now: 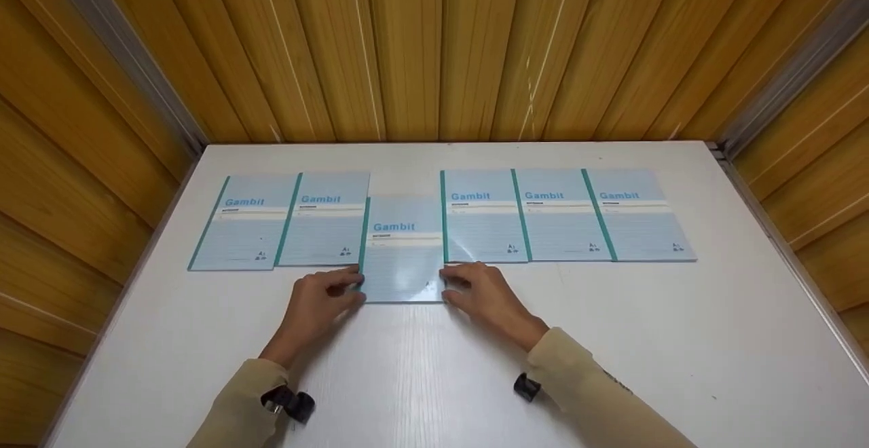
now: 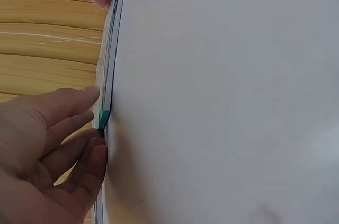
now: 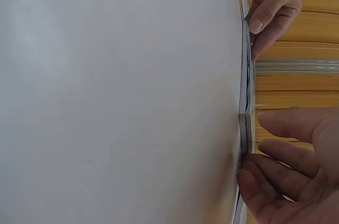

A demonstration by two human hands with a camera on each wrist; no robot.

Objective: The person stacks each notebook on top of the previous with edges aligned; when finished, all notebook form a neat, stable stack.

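Observation:
A light blue notebook [image 1: 402,265] marked "Gambit", with a green spine, lies flat on the white table, lower than the row of similar notebooks. My left hand [image 1: 324,300] grips its spine side near the lower corner, thumb and fingers bent against the edge. On the opposite side, my right hand [image 1: 490,302] holds the lower right edge the same way. The left wrist view gives the notebook [image 2: 112,49] edge-on, its green corner between the thumb and fingers of my left hand [image 2: 58,150]. My right hand [image 3: 296,166] is at the other corner in the right wrist view.
Two matching notebooks [image 1: 322,231] lie to the left and three more notebooks [image 1: 560,231] to the right, in a row. The white table [image 1: 407,380] extends in front. Wood-patterned walls [image 1: 434,47] stand behind and at both sides.

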